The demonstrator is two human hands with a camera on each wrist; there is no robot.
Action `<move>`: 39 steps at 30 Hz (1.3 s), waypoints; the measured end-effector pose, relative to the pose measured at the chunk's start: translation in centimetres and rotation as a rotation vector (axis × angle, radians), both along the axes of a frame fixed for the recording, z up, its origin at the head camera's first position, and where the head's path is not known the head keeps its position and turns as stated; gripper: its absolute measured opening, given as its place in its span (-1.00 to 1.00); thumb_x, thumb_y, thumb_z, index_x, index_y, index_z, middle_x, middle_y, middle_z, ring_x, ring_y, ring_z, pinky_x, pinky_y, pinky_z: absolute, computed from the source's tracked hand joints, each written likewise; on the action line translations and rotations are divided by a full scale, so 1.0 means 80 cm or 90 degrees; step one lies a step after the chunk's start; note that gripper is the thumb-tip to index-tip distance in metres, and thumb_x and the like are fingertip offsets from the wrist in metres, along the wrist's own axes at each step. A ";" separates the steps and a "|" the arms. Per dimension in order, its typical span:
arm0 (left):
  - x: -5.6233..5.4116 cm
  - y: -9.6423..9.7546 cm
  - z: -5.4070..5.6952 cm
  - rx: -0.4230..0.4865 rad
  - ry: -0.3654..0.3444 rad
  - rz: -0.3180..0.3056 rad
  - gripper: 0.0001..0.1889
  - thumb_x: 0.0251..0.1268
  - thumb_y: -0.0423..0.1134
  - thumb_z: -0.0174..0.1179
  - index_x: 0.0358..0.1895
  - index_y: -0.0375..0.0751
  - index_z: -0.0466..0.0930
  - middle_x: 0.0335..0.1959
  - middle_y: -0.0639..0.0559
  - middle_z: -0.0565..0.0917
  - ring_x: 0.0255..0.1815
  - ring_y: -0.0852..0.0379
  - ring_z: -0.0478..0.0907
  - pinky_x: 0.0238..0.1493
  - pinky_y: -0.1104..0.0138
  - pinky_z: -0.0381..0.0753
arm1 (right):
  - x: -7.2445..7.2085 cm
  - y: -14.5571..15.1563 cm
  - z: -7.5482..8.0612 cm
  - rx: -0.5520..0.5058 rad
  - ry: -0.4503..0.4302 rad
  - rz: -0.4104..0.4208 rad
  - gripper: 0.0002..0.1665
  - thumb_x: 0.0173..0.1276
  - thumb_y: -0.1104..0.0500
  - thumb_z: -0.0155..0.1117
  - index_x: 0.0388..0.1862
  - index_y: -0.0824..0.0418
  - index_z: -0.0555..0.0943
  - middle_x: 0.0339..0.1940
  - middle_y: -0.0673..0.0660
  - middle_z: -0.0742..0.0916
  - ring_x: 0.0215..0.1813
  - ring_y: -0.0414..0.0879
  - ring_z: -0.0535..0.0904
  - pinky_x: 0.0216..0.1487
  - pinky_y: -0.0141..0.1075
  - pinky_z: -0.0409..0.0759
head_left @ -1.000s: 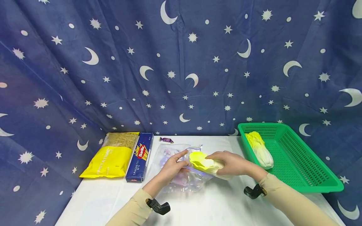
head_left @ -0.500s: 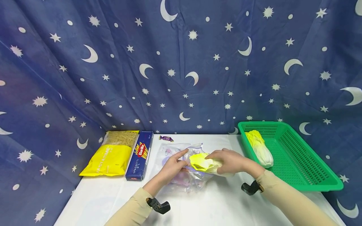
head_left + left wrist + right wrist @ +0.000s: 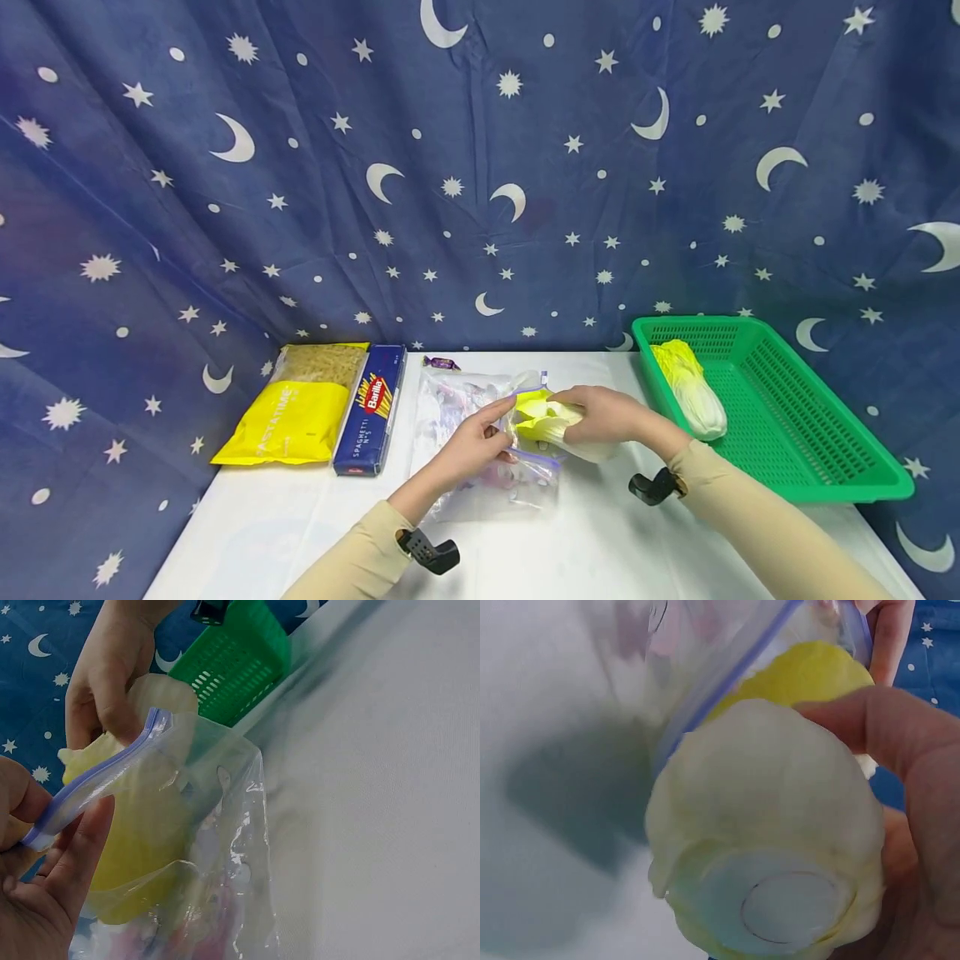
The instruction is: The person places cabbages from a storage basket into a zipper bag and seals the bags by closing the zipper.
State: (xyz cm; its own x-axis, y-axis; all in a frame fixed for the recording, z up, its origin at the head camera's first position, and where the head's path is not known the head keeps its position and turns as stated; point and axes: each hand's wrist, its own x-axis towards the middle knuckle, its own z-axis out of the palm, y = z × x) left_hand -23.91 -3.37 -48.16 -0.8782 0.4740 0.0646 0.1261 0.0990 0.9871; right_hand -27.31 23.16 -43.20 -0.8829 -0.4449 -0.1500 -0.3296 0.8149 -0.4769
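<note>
My left hand (image 3: 472,446) holds the rim of a clear zip bag (image 3: 513,492), pinching it near the purple zip strip (image 3: 112,769). A napa cabbage (image 3: 558,429), yellow at the leaves and pale at the base, lies in the grip of my right hand (image 3: 606,414). Its leafy end is inside the bag's mouth. In the left wrist view the yellow leaves show through the plastic. The right wrist view has the cabbage's round base (image 3: 787,900) facing the camera, with the thumb along one side. Pinkish and purple prints show on the bag.
A green basket (image 3: 817,492) at the right holds a second napa cabbage (image 3: 690,392). On the left lie a yellow pasta bag (image 3: 292,421) and a blue spaghetti box (image 3: 372,417). A purple-wrapped candy (image 3: 441,363) lies behind the zip bag on the white table (image 3: 255,533).
The bag's mouth has spread and come round the cabbage's leafy end. My left hand has shifted slightly right with the rim. The right hand keeps its grip on the cabbage.
</note>
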 end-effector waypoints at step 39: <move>0.001 0.009 -0.009 0.007 -0.012 0.016 -0.26 0.44 -0.43 0.13 0.63 -0.21 0.09 0.67 -0.11 0.00 -0.31 0.07 0.69 -0.13 0.23 0.79 | 0.002 -0.016 -0.023 -0.370 -0.354 -0.295 -0.35 0.30 -0.01 0.32 0.21 0.39 0.46 -0.28 0.15 0.62 -0.36 -0.08 0.53 -0.39 -0.35 0.58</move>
State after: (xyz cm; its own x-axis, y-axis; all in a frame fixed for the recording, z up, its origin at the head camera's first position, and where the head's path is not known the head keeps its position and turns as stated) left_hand -23.80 -2.63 -48.91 -0.8910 0.4510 0.0524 0.1044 0.0912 0.9903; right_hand -27.16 21.87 -45.02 -0.8597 -0.2032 -0.4687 0.3674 0.3915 -0.8436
